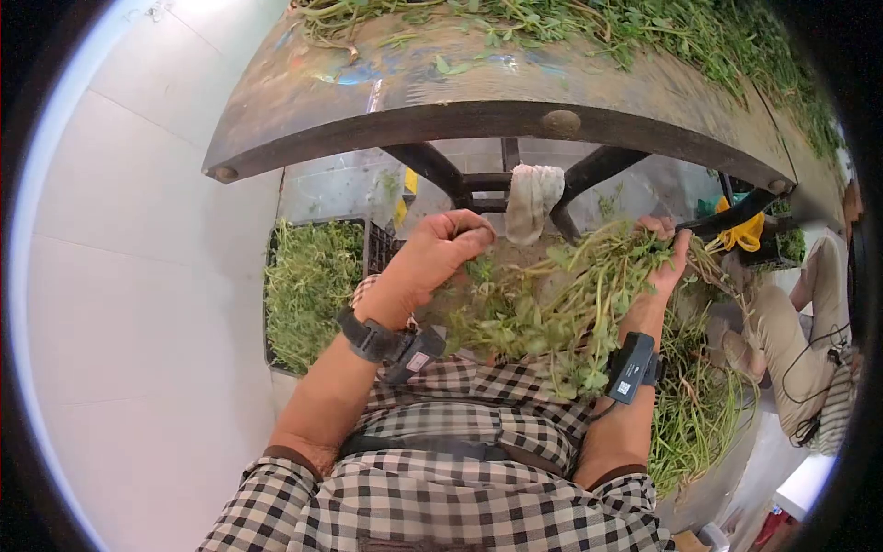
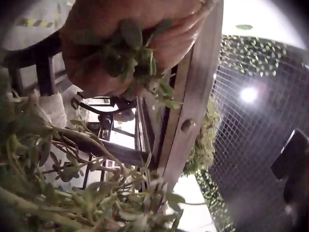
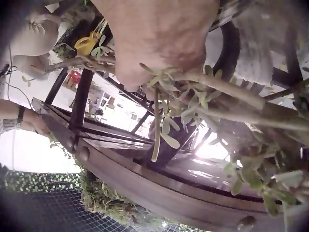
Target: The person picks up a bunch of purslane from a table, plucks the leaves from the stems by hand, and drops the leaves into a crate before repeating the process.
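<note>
My right hand [image 1: 664, 253] grips a bunch of leafy green stems [image 1: 589, 285] by one end. The bunch spreads leftward and hangs over my lap, its leaves toward my left hand [image 1: 446, 244]. Curled fingers of that left hand pinch a small leafy sprig [image 2: 133, 58], best seen in the left wrist view. In the right wrist view, thick stems [image 3: 227, 92] run out to the right from under the hand, with small rounded leaves along them. The back of the right hand hides its grip there.
A wooden table [image 1: 460, 78] heaped with greens [image 1: 625, 28] stands in front. At the left is a black crate [image 1: 313, 294] of greens. More long stems [image 1: 699, 414] lie at my right. A whitish cloth [image 1: 533, 202] hangs on the table frame. Another person's legs [image 1: 796, 340] are at the right.
</note>
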A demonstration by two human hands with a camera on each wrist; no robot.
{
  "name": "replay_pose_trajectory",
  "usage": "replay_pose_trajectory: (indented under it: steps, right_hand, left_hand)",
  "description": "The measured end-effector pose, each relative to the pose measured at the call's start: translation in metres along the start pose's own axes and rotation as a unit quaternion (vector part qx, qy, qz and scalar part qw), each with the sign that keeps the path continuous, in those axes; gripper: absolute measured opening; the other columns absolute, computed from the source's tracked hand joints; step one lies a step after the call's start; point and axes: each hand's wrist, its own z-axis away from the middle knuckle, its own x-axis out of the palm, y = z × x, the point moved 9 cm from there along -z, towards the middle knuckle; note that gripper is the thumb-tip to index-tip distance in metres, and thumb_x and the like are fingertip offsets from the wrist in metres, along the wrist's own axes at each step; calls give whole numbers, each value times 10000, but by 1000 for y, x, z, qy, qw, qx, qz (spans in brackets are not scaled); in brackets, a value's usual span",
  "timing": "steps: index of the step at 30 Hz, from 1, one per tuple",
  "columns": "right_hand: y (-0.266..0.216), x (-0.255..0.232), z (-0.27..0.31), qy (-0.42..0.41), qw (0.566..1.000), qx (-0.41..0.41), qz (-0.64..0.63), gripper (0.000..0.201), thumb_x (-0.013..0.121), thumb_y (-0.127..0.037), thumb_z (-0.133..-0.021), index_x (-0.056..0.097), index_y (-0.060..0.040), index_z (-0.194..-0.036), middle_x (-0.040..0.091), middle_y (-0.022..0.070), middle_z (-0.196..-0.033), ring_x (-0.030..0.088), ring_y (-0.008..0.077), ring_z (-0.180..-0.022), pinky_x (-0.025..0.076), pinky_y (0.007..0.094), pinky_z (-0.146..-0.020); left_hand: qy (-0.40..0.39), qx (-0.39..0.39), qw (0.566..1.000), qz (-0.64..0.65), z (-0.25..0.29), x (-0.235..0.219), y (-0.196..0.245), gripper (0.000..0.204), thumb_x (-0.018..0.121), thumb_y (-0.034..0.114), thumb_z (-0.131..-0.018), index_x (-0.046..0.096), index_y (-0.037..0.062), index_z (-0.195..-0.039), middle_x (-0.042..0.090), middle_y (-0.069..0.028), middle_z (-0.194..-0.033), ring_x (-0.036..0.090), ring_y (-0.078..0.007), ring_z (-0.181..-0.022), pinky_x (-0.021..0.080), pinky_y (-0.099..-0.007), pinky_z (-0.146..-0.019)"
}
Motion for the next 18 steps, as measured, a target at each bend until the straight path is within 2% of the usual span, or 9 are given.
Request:
replay_pose_trajectory:
  steps: [1, 4, 5, 7, 8, 10, 13, 16, 18]
  right_hand:
    - [3, 5, 2, 7, 1000, 2, -14, 362, 403, -378, -932, 455, -58, -773, 442, 33, -657, 448, 194, -632, 425, 348, -678]
    - [6, 3, 5, 8, 999, 26, -34, 395, 393, -425, -922, 475, -63, -788, 466, 35, -686, 468, 216, -688, 417, 365, -701]
    - [6, 4, 6, -6, 999, 39, -5, 444, 364, -470, -918, 503, -65, -798, 485, 45, -703, 484, 239, -758, 413, 385, -712]
    - [7, 4, 11, 5, 998, 51, 24, 460, 352, -475, -919, 516, -64, -793, 501, 57, -713, 489, 243, -788, 408, 394, -725]
    - [8, 5, 12, 10, 998, 56, 38, 468, 346, -477, -919, 523, -63, -790, 509, 63, -719, 491, 245, -803, 406, 399, -731]
    - [9, 5, 10, -4, 998, 64, 25, 462, 352, -464, -922, 531, -57, -799, 529, 72, -742, 494, 250, -829, 403, 397, -742]
    - [8, 1, 5, -33, 997, 67, 16, 456, 353, -453, -926, 535, -52, -806, 546, 77, -765, 500, 254, -852, 402, 395, -752]
    - [7, -5, 3, -20, 996, 69, 48, 452, 357, -445, -928, 534, -47, -805, 537, 66, -751, 501, 254, -858, 404, 390, -749]
    - [6, -6, 4, -7, 996, 58, 64, 446, 366, -440, -926, 530, -46, -796, 525, 57, -731, 500, 252, -844, 406, 386, -743]
  left_hand:
    - [-14, 5, 999, -32, 1, 2, 0, 153, 566, 218, -845, 610, 75, -877, 545, 46, -727, 448, -22, -568, 368, -202, -435]
    - [-23, 23, 988, -150, 5, 4, 2, 153, 540, 168, -846, 619, 52, -906, 575, 30, -767, 482, -27, -608, 406, -204, -472]
    - [-30, 30, 989, -140, 5, 5, -2, 163, 532, 159, -848, 620, 43, -924, 583, 22, -786, 496, -38, -635, 421, -211, -510]
    - [-45, 45, 990, -122, 1, 10, -14, 187, 518, 139, -852, 620, 26, -960, 601, 7, -823, 525, -58, -688, 451, -224, -586]
    - [-47, 78, 988, -126, 0, 12, -13, 195, 517, 135, -851, 617, 20, -973, 607, -4, -842, 533, -69, -720, 454, -230, -629]
    - [-50, 143, 979, -133, 0, 18, -7, 214, 517, 127, -849, 610, 6, -1000, 620, -27, -880, 548, -90, -784, 459, -241, -714]
    - [-49, 167, 968, -180, -1, 24, 2, 230, 527, 118, -838, 603, -1, -1020, 629, -49, -896, 543, -94, -830, 438, -247, -773]
    - [-46, 186, 959, -209, -1, 28, 6, 230, 547, 126, -824, 615, 2, -1006, 636, -62, -858, 549, -98, -783, 445, -251, -732]
    - [-62, 150, 956, -243, 0, 30, 2, 228, 556, 134, -818, 622, 5, -994, 637, -67, -827, 551, -106, -748, 447, -262, -706]
